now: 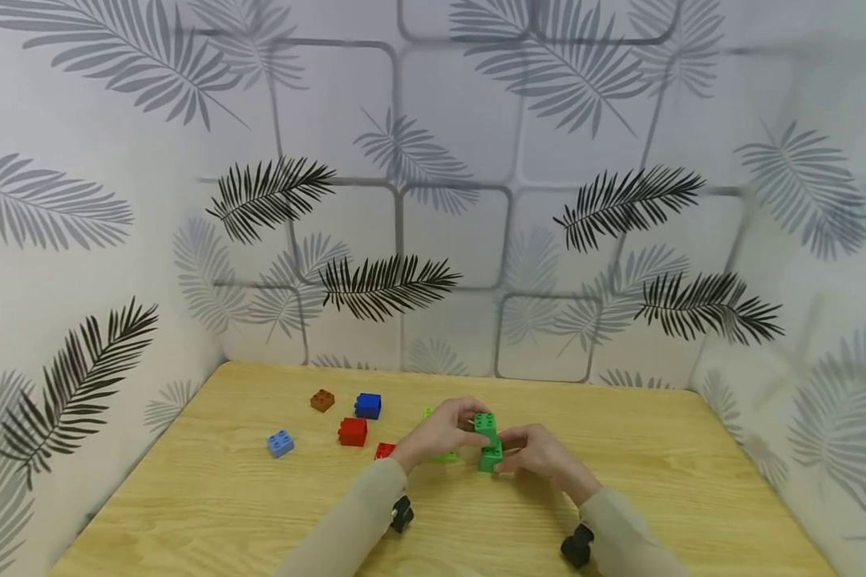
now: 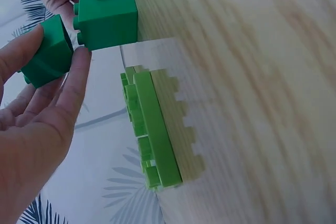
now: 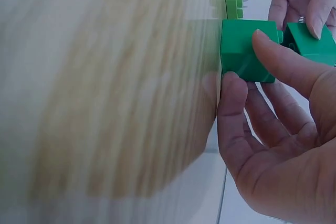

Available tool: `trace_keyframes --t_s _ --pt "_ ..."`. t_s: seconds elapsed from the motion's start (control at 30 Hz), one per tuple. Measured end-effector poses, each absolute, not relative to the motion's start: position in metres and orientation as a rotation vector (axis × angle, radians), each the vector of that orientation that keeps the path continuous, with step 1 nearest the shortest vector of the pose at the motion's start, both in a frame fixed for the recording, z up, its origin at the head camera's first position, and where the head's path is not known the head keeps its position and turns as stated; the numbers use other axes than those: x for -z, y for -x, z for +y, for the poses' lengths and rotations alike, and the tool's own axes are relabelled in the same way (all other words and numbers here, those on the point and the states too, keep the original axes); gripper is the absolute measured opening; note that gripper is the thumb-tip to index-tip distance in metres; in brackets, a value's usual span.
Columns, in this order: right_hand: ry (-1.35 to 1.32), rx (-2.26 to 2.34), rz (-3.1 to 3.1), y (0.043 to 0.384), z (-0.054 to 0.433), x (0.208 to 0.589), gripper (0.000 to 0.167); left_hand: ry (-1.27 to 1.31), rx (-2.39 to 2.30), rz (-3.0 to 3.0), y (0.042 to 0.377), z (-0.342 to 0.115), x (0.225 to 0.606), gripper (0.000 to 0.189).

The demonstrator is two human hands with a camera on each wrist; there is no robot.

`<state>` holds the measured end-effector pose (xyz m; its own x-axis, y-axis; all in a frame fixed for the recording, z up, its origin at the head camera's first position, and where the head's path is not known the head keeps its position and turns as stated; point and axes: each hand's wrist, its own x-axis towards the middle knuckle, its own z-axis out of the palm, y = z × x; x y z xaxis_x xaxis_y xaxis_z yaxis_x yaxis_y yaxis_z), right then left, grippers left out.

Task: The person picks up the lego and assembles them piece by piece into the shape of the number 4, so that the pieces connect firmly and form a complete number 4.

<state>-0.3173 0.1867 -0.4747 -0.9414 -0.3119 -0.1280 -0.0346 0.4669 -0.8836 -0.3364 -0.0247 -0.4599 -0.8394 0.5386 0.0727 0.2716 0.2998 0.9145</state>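
My left hand (image 1: 440, 430) pinches a green building block (image 1: 485, 425), studs upward, between thumb and fingers. Directly below it a second green building block (image 1: 490, 459) stands upright on the table, gripped at its side by my right hand (image 1: 541, 453). In the left wrist view the upper block (image 2: 50, 53) is tilted against the studs of the lower block (image 2: 110, 18), its edge close to them; it is not seated flat. The right wrist view shows my right thumb and fingers on the lower block (image 3: 241, 51).
A long lime-green building piece (image 2: 157, 129) lies beside the lower block, partly behind my left hand. To the left on the wooden table (image 1: 209, 497) are red (image 1: 353, 432), dark blue (image 1: 368, 405), brown (image 1: 322, 400) and light blue (image 1: 281, 443) blocks. Another red block (image 1: 385, 450) is partly hidden by my left wrist.
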Motion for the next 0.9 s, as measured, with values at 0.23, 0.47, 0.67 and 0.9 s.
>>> trace_keyframes --t_s 0.23,0.47,0.67,0.9 --pt "0.246 1.426 2.446 0.3165 0.1809 0.4737 0.047 -0.781 -1.483 2.372 0.3374 -0.0255 0.463 0.032" --pt "0.264 1.405 2.43 0.318 0.1812 0.4729 0.038 -0.808 -1.465 2.326 0.3393 -0.0258 0.4655 0.031" --pt "0.274 1.386 2.44 0.3193 0.1827 0.4744 0.038 -0.843 -1.42 2.34 0.3387 -0.0261 0.4645 0.033" --pt "0.292 1.404 2.409 0.319 0.1834 0.4756 0.037 -0.871 -1.357 2.395 0.3395 -0.0274 0.4645 0.033"
